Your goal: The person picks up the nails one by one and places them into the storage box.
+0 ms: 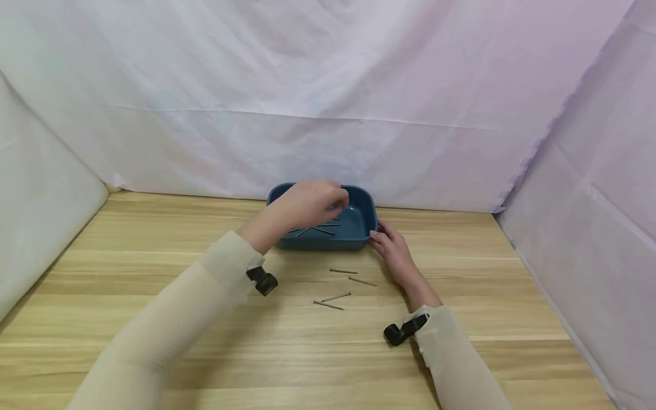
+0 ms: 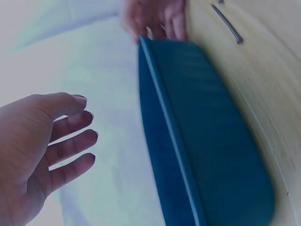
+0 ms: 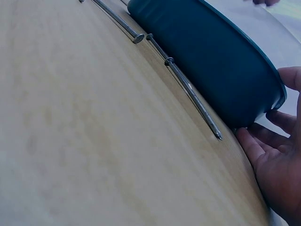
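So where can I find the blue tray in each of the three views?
Head: the tray sits at centre, far side of the table, under the left hand.
Left wrist: it fills the middle and lower right, seen edge-on.
Right wrist: top right, its dark side wall.
Shared landmark: the right hand touching the tray's end, at top in the left wrist view, lower right in the right wrist view.
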